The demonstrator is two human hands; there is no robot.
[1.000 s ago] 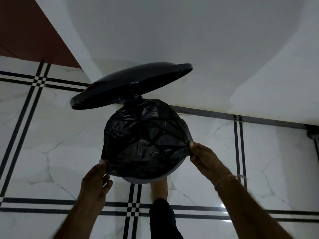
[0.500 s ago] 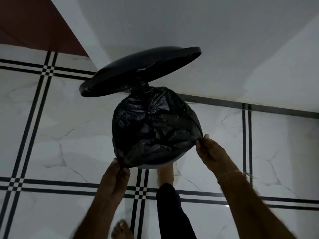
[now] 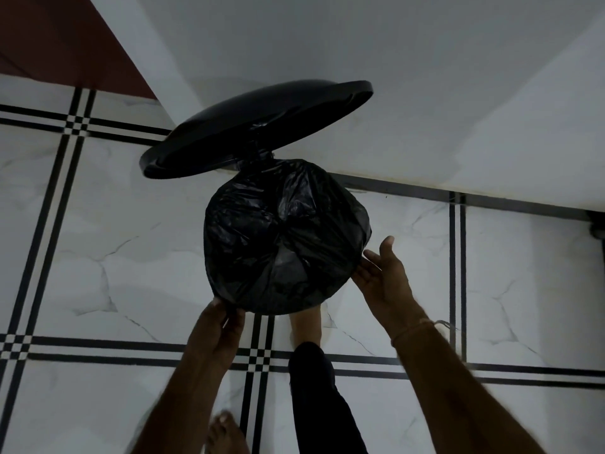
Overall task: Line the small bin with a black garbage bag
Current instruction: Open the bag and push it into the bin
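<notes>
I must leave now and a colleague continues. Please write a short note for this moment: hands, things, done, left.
Left hand pinches the near-left edge of the black garbage bag. Right hand is open beside its right side.
Done: bag drawn over the rim of the bin, which it hides; lid raised.
Left: probably tuck the right edge down, press the slack in, lower the lid.

The bag [image 3: 284, 234] is thin, crinkly, shiny black plastic. The lid [image 3: 255, 126] is smooth, glossy black plastic. The floor [image 3: 98, 257] is shiny marble-look tile.
</notes>
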